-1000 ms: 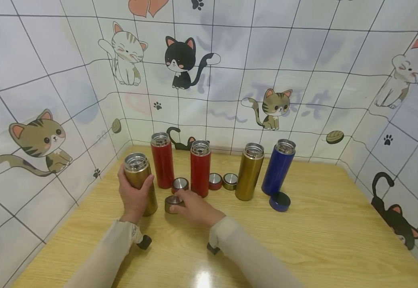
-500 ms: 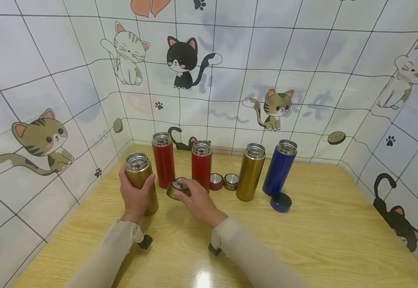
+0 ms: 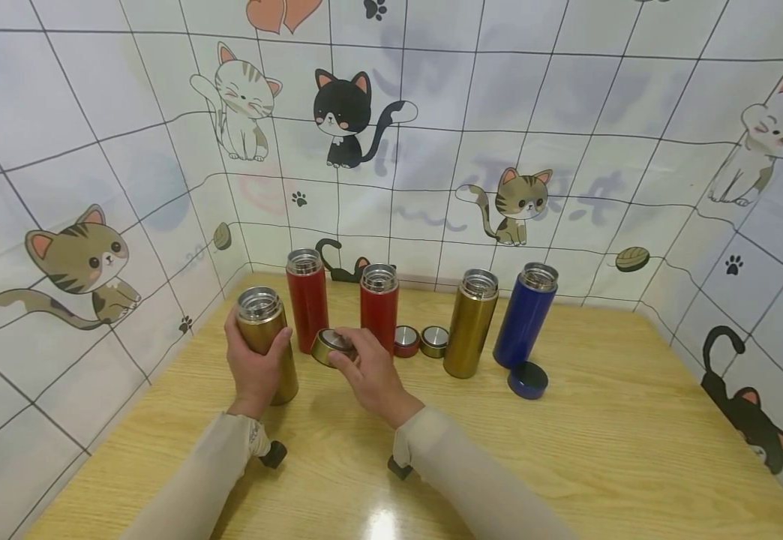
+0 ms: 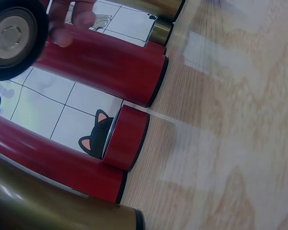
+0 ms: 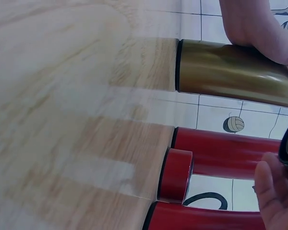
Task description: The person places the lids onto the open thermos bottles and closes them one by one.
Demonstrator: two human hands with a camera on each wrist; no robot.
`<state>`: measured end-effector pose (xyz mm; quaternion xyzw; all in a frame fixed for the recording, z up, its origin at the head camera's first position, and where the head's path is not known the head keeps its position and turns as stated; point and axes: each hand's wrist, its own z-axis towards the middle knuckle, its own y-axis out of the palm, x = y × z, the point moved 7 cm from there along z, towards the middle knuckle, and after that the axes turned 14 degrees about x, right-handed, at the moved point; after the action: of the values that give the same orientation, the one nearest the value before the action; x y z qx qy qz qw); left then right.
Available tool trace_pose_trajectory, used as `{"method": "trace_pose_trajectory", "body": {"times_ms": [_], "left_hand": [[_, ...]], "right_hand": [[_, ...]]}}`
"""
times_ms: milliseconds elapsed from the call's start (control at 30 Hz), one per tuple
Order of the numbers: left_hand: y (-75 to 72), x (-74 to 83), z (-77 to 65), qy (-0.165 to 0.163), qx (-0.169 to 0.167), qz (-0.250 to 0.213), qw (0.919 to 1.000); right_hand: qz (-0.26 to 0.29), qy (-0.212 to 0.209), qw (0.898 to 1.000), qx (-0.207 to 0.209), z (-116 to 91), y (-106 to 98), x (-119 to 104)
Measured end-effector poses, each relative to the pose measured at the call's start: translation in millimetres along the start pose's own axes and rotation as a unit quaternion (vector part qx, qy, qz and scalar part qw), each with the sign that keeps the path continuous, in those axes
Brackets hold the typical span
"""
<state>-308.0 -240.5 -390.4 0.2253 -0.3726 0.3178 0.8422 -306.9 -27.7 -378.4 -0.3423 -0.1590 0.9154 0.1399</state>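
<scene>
My left hand (image 3: 255, 371) grips an upright gold thermos bottle (image 3: 286, 379) whose steel mouth is uncovered. To its right, my right hand (image 3: 374, 379) pinches a gold bottle lid (image 3: 322, 347) by its edge, held tilted above the table. The lid's dark-rimmed underside (image 4: 12, 36) faces the left wrist view. Behind the hands stand two uncapped red thermos bottles, one at left (image 3: 307, 300) and one nearer the middle (image 3: 379, 307). Between them a red lid (image 5: 176, 175) sits on the table in the right wrist view; the held lid hides it from the head view.
Farther right stand another uncapped gold bottle (image 3: 471, 326) and a blue bottle (image 3: 525, 319), with a blue lid (image 3: 528, 380) in front of the latter. A second red lid (image 3: 406, 341) and a gold lid (image 3: 435, 341) lie between bottles. Cat-patterned walls enclose the wooden table (image 3: 601, 442).
The right hand has lifted the gold lid off the table, up and slightly away, and tilted it. The left hand keeps its grip on the gold bottle, which stays in place.
</scene>
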Motion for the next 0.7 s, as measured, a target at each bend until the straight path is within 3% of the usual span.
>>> {"method": "trace_pose_trajectory", "body": {"times_ms": [233,700], "left_hand": [[1.4,2.7,-0.1,-0.001,-0.003,-0.005,1.0],[-0.1,2.8,-0.6,0.0,0.004,0.008,1.0]], "right_hand": [[0.019,-0.042,0.997,0.056,5.0,-7.3,-9.5],[0.063,-0.054,0.993,0.089,18.0,0.4,-32.4]]}}
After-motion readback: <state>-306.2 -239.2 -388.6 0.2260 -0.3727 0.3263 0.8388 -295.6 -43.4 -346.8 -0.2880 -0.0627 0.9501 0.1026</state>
